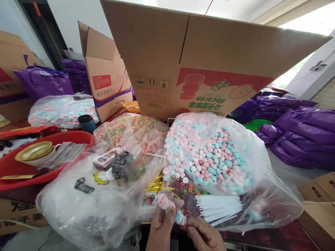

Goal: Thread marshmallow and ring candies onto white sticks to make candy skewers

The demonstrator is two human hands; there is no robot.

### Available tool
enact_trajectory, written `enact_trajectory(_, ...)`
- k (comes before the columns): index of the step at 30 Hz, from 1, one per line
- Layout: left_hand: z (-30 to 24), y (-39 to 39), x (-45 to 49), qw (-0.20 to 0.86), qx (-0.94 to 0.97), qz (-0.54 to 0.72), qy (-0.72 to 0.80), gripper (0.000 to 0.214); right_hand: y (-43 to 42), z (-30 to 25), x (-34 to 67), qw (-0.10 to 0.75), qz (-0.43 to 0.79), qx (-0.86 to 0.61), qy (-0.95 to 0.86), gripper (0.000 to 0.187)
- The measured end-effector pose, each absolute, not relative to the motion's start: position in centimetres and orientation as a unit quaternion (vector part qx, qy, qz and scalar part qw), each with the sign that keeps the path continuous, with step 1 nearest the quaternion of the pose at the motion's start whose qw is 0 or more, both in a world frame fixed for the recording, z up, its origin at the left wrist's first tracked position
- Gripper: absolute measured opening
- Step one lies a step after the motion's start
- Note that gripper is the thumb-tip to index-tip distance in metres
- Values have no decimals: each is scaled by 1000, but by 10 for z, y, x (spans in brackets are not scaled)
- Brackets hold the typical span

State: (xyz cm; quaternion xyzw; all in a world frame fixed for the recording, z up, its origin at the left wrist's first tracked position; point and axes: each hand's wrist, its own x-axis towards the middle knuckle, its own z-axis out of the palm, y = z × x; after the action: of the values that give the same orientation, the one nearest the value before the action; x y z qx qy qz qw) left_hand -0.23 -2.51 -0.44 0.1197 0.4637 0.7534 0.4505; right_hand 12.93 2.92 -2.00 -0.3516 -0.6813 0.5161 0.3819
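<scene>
Two hands hold a candy stick

A person holds a candy stick point(179, 217) at the near edge of a dark red table point(282, 234). It is up off the table, in front of the bags, and it leans with its pink end up and to the left. The lower part is blue, white and pink. The left hand point(162, 221) is closed around its middle, with the thumb on top. The right hand point(202, 232) has bent fingers and pinches the lower end.

Just beside the right hand is a fan of flat white sticks point(220, 207). Behind the hands are gold ties point(157, 184) and some loose candy rings point(192, 190) in red, green and orange.

A big clear bag point(274, 198) is full of pink, blue and white candies point(213, 160). To its left, another bag point(136, 127) has lots of little colored rings in it. A cloudy plastic bag point(104, 209) sits in front of that one.

On the far left is a red tub point(87, 137) with a gold bowl point(34, 150) inside. A blue cup point(89, 124) with a dark lid stands behind the tub. A tall cardboard box point(157, 45) stands at the back, and shiny purple packs point(303, 136) are piled on the right.
</scene>
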Motion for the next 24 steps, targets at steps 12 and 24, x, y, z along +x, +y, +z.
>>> enact_trajectory(12, -10, -36, 5, 499, 176, 733, 428, 37, 5, -4, 125, 268, 852, -353, -280, 36)
enact_trajectory(24, 15, -38, 7, 532, 114, 752, 372, 39, -5, -7, 127, 202, 868, -323, -317, 35)
